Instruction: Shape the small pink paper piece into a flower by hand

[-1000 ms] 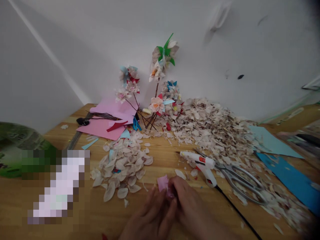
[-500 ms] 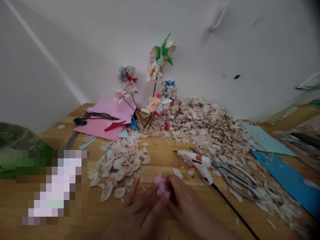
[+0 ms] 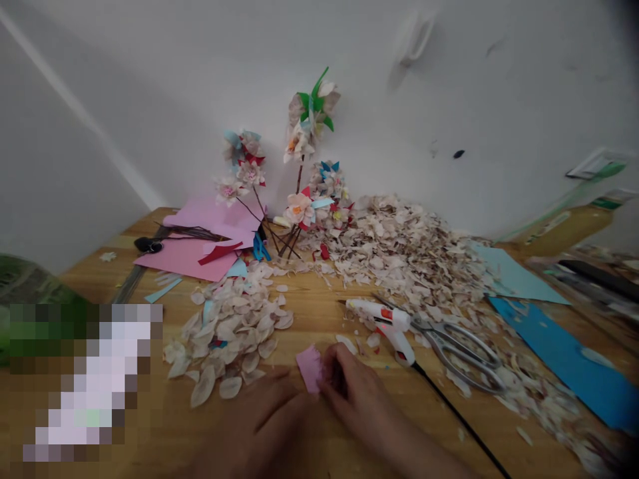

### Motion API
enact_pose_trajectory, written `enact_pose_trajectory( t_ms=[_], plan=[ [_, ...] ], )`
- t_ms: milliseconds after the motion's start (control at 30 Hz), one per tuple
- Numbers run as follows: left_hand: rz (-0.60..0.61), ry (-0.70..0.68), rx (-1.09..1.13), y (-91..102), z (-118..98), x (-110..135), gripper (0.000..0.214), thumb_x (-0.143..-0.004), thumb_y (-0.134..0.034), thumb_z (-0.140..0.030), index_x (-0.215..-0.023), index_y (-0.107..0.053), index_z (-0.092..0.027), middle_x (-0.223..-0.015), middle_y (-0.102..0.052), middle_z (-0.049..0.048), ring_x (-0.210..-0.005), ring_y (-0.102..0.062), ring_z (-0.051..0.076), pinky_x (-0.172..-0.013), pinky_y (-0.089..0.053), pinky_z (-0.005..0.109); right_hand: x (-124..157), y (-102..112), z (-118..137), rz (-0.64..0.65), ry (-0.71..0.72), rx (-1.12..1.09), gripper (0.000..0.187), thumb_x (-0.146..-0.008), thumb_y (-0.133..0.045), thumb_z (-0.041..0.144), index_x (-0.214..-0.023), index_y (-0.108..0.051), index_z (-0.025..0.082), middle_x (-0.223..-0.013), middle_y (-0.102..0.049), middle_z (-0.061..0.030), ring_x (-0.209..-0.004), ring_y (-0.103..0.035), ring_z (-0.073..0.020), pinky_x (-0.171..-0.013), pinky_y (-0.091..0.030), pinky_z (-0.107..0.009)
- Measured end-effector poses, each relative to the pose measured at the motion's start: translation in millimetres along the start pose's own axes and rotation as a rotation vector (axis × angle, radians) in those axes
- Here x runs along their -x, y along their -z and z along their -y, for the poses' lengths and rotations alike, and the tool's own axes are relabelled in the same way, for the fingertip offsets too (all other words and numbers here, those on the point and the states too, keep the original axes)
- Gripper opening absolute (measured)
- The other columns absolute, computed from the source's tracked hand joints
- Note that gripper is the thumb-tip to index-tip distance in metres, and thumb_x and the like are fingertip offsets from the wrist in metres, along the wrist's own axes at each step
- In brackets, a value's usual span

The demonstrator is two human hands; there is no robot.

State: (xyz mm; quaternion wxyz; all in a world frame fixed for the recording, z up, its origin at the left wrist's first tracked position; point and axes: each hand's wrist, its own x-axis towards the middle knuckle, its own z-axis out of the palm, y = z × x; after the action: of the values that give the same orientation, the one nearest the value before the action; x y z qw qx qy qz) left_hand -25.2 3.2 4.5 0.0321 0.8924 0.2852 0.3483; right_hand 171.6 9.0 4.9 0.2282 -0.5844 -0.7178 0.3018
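A small piece of pink paper (image 3: 308,370) with a finely cut, fringed edge stands between my hands just above the wooden table. My right hand (image 3: 357,392) pinches its right side between thumb and fingers. At the paper's lower edge is my left hand (image 3: 264,419), fingers bent together and thumb side against the paper; part of its grip is hidden. A white glue gun (image 3: 384,319) lies to the right of my right hand, its black cord running toward me. Beside it rest metal scissors (image 3: 459,352). Pale dried petals (image 3: 239,319) are heaped beyond my left hand.
Handmade flowers (image 3: 299,207) on twig stems stand against the wall. A larger petal pile (image 3: 399,239) spreads at the back right. Pink sheets (image 3: 200,256) lie back left, a blue sheet (image 3: 564,366) at right. A green bag (image 3: 34,299) sits at the left edge.
My left hand's fingers have drawn together from a spread pose. The pink paper has opened out and shows a wider face. The view has shifted slightly to the right.
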Motion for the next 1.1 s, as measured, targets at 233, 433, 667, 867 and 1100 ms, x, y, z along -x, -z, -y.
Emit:
enact_pose_trajectory(
  t_ms=[233, 433, 667, 867, 1100],
  plan=[
    [0.098, 0.162, 0.045, -23.5, 1, -7, 0.026, -0.088, -0.039, -0.018, -0.114, -0.045, -0.02, -0.084, -0.068, 0.0043, -0.081, -0.066, 0.018, -0.069, -0.056, 0.028, 0, -1, -4, 0.012, -0.035, -0.155, 0.014, -0.077, -0.051, 0.009, -0.08, -0.044, 0.021, -0.072, -0.055, 0.0006, -0.066, -0.052, -0.0157, -0.06, -0.041, -0.027],
    [0.131, 0.233, 0.061, -31.9, -2, -1, 0.03, -0.083, -0.042, -0.007, -0.108, -0.047, -0.022, -0.103, -0.063, 0.0071, -0.093, -0.062, 0.019, -0.075, -0.055, 0.031, 0, 1, -4, 0.018, -0.03, -0.248, 0.016, -0.077, -0.051, 0.008, -0.084, -0.045, 0.021, -0.075, -0.057, 0.0005, -0.066, -0.052, -0.0143, -0.06, -0.042, -0.025],
    [0.148, 0.154, 0.046, -33.3, 0, -8, 0.026, -0.084, -0.038, -0.005, -0.103, -0.048, -0.02, -0.096, -0.065, 0.0059, -0.094, -0.062, 0.02, -0.075, -0.054, 0.03, 0, 3, -3, 0.042, -0.025, -0.282, 0.02, -0.076, -0.05, 0.005, -0.086, -0.044, 0.022, -0.075, -0.059, 0.0011, -0.062, -0.054, -0.0131, -0.055, -0.043, -0.024],
    [0.13, 0.258, 0.141, -32.2, 2, -4, 0.034, -0.081, -0.043, -0.003, -0.109, -0.043, -0.022, -0.108, -0.06, 0.008, -0.1, -0.06, 0.02, -0.08, -0.053, 0.033, 7, 18, 1, 0.044, 0.256, 0.118, 0.031, -0.073, -0.053, 0.002, -0.098, -0.051, 0.022, -0.094, -0.06, -0.0037, -0.085, -0.054, -0.02, -0.073, -0.044, -0.032],
    [0.069, 0.485, 0.314, -30.5, -1, -6, 0.024, -0.079, -0.046, -0.006, -0.095, -0.046, -0.024, -0.08, -0.059, -0.0008, -0.068, -0.06, 0.014, -0.061, -0.052, 0.027, 8, 13, 2, 0.063, 0.387, 0.303, 0.026, -0.081, -0.045, 0.003, -0.1, -0.056, 0.018, -0.095, -0.061, -0.0082, -0.088, -0.054, -0.0216, -0.077, -0.046, -0.033]
  ],
)
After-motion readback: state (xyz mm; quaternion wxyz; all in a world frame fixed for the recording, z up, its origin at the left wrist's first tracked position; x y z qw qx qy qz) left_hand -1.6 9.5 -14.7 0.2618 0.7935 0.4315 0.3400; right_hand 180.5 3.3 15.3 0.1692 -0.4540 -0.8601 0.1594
